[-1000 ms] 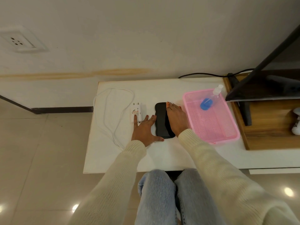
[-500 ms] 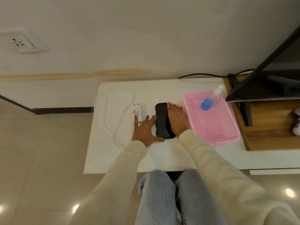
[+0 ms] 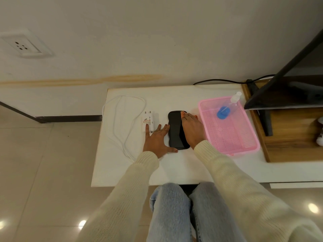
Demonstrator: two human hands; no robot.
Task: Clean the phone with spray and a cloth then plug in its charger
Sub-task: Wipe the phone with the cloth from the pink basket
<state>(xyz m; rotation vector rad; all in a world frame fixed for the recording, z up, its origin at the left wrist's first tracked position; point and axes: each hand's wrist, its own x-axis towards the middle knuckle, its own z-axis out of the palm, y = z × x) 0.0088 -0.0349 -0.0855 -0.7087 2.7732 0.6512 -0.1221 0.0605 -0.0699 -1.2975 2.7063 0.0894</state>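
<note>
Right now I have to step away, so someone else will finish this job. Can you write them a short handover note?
Left hand: flat and open on the white table, beside the phone, forefinger on the charger plug.
Right hand: pressing an orange cloth on the phone's right side; only a corner of the cloth shows.
Spray bottle: lying in the pink basket.
Cable: looped on the table, not in the phone.
Wall socket: nothing plugged in.
Done: wiping seems underway.
Left: finish wiping, plug in the charger.

Head view, steeply down, close.
</note>
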